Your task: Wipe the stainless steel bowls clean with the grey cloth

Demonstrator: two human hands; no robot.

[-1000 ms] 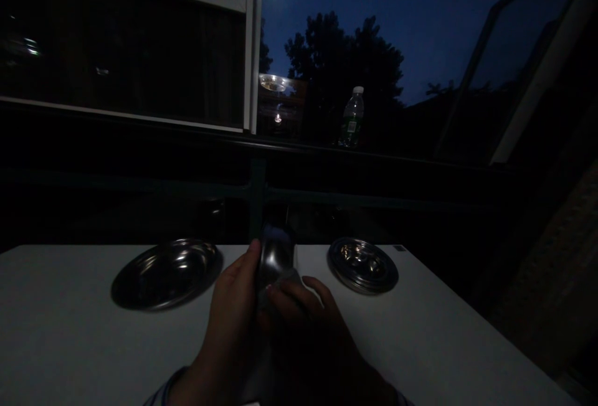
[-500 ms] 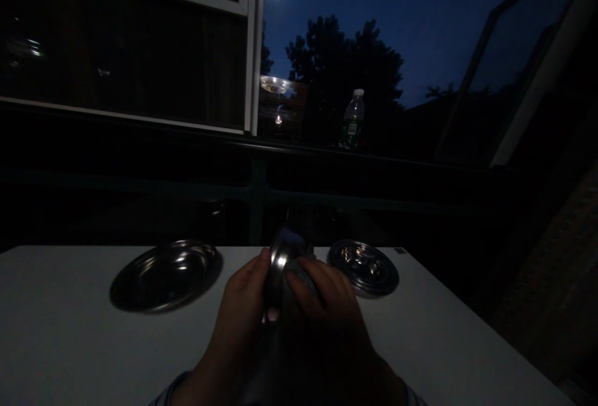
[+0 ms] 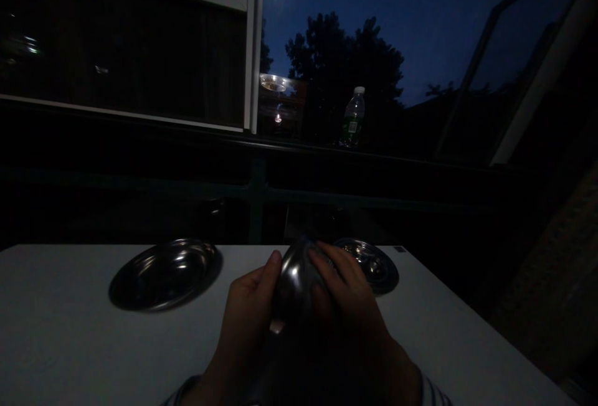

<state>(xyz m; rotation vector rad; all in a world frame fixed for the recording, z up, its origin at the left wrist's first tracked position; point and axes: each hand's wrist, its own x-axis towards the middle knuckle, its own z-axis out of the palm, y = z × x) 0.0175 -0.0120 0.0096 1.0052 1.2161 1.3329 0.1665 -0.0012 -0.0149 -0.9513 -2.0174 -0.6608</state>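
Farthest left on the white worktop [image 3: 70,337] lies one oval metal dish [image 3: 163,276], face up, well apart from the hands. Above it stands one dark window pane [image 3: 126,51] in a pale frame, with a few small bright glints on the glass. Next come two bare hands. The left hand [image 3: 247,306] holds one shiny metal vessel [image 3: 293,281], thumb along its left side; a single fingertip shows below the metal. The vessel is between the two hands, tilted, right of the left hand's thumb and touching it; its exact shape is lost in shadow. The right hand [image 3: 350,291] lies over the vessel's right side with its fingers bent; it is too dark to tell how firmly they close, or on what. One clear bottle [image 3: 354,121] with a white cap and a green label stands on the sill, above and beyond the right hand. Just beyond that hand, partly covered by it, is round metal tableware [image 3: 383,272], whether one dish or several stacked cannot be told. A striped sleeve [image 3: 432,391] shows at the right wrist.
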